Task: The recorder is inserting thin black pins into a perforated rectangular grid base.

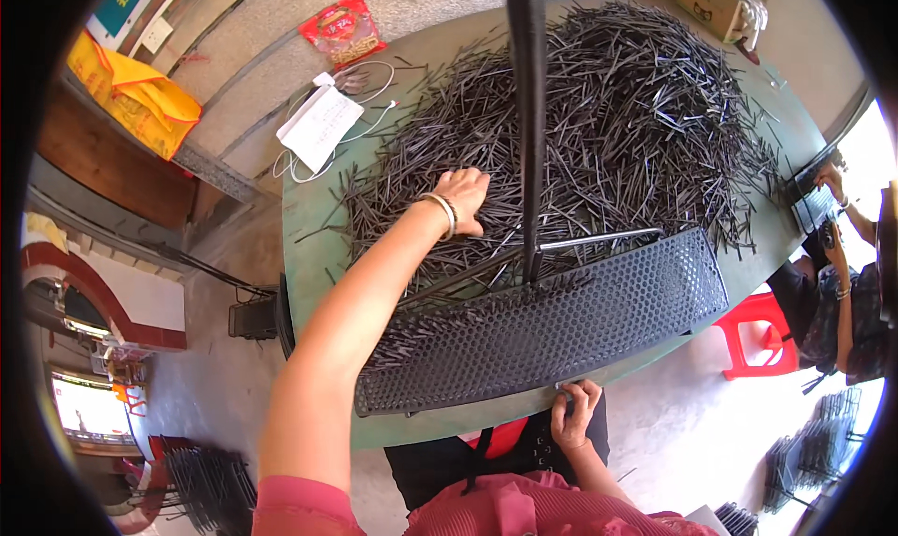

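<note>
A large heap of short, thin black sticks (627, 115) covers much of the green table. My left hand (460, 201) rests on the heap's near left side, thumb apart from the fingers, with sticks under it and none plainly gripped. In front of me lies a long, slightly curved black panel (561, 323) full of round holes. Toward its left and far side, many sticks stand up from the holes. My right hand (574, 416) is at the panel's near edge, its fingers curled in; whatever they hold is too small to make out.
A black upright bar (529, 115) rises behind the panel. White cables and a white paper-covered box (320, 129) lie at the back left, near a red snack bag (343, 31). Another person (837, 283) works at the right by a red stool (762, 335). Black racks (210, 485) stand on the floor.
</note>
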Demonstrator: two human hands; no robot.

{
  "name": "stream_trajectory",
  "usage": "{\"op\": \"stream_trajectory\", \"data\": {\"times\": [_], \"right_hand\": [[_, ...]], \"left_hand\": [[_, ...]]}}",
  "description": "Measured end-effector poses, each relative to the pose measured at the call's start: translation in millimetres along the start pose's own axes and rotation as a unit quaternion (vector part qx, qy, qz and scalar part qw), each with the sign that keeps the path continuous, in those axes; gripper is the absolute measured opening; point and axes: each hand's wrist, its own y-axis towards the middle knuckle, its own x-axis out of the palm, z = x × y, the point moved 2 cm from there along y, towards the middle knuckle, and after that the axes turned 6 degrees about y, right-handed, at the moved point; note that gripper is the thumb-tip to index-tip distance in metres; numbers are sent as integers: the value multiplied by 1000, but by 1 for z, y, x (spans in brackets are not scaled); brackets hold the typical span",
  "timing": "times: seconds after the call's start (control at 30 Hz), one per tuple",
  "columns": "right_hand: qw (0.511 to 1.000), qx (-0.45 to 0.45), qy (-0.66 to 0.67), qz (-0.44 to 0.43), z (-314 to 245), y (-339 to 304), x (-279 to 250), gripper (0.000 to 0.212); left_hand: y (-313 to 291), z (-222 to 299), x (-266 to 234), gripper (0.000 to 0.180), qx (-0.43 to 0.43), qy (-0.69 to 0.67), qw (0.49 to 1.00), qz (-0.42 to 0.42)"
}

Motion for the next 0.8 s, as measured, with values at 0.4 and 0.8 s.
{"op": "stream_trajectory", "data": {"times": [0.4,0.8], "right_hand": [[1000,-1,3,6,3,1,-1,27],[1000,6,18,7,4,1,0,28]], "left_hand": [[22,19,-7,58,-39,90,992,-76],[16,6,4,38,-5,87,996,16]]}}
